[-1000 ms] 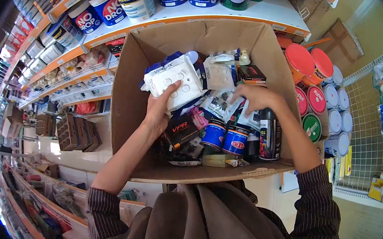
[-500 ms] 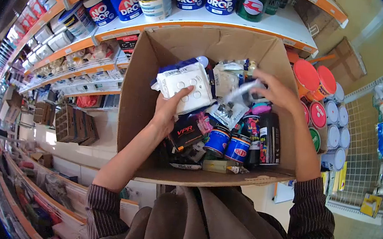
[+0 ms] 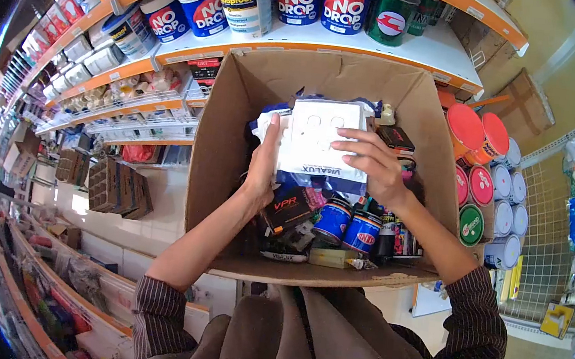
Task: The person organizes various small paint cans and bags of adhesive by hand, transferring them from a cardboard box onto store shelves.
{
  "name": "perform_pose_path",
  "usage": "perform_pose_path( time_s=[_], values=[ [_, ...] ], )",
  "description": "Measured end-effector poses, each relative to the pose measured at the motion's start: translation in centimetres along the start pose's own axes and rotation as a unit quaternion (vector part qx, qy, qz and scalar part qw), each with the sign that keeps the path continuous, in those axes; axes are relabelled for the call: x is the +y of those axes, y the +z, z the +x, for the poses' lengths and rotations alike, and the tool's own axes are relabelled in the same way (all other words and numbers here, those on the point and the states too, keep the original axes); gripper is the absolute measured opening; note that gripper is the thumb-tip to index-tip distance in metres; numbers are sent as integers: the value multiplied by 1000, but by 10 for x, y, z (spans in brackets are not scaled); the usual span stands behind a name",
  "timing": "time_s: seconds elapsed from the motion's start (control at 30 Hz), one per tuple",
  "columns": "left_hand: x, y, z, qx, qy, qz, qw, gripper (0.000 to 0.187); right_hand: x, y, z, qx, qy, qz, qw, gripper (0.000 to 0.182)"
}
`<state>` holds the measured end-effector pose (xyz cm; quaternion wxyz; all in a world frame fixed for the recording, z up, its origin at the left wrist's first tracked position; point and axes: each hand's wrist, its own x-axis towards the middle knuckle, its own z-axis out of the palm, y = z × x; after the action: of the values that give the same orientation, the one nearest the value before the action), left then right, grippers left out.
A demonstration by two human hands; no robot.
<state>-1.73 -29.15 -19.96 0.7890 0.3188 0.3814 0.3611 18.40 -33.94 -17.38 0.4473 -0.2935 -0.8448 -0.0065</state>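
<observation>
Over an open cardboard box (image 3: 333,78), I hold white-and-blue packs of wall switches together. My left hand (image 3: 261,166) is closed around the left side of the packs, thumb on top. My right hand (image 3: 380,168) grips the right edge of the uppermost switch pack (image 3: 316,144), which is marked VISALUX and lies over the pack in my left hand. Below them in the box are a black VPR box (image 3: 286,206), two blue cans (image 3: 331,219) and dark bottles (image 3: 386,239). Part of the contents is hidden by the packs.
Paint tubs (image 3: 295,2) line the shelf (image 3: 301,49) behind the box. Stacked buckets (image 3: 477,178) stand to the right, near a wire rack (image 3: 530,268). Cartons (image 3: 115,186) sit on the floor at the left, and lower shelves hold more goods.
My right hand has moved left from the right side of the box, bringing a switch pack onto the one in my left hand. The left-hand pack has shifted slightly. The view has moved a little.
</observation>
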Motion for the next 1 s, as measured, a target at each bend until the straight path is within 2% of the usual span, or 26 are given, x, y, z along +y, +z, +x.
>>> perform_pose_path(
  time_s=[0.1,0.17,0.27,0.33,0.4,0.43,0.53,0.57,0.67,0.7,0.8,0.9,1.0],
  values=[
    [-3,-2,3,-14,41,25,999,67,-4,-2,4,14,40,31,999,2],
    [-6,3,2,-1,87,58,995,71,-2,-3,4,18,35,25,999,3],
    [-5,10,-5,-22,86,128,988,73,-1,-2,2,14,38,38,998,2],
    [-2,15,-8,-32,39,77,996,71,2,-3,-1,-8,41,57,998,8],
    [1,19,-11,-28,3,39,999,69,-4,-4,4,27,60,-17,998,14],
    [0,21,-11,-5,8,35,999,61,-6,-5,6,44,70,-55,995,18],
    [0,6,-2,35,-30,-6,999,53,10,0,-5,124,259,-45,957,29],
    [2,5,-2,49,-12,-12,999,48,18,2,-13,111,300,-48,946,31],
    [9,-3,-1,89,15,-29,995,49,51,26,-70,-29,363,-152,919,35],
    [17,3,-9,101,2,-23,995,43,49,24,-72,-156,456,-76,873,45],
    [21,0,-9,112,25,-12,993,44,21,41,-75,-272,496,-127,815,59],
    [19,-3,-8,115,47,13,992,48,11,66,-97,-252,440,-210,836,72],
    [20,-2,-8,123,46,18,991,50,20,61,-98,-275,447,-179,832,75]
  ],
)
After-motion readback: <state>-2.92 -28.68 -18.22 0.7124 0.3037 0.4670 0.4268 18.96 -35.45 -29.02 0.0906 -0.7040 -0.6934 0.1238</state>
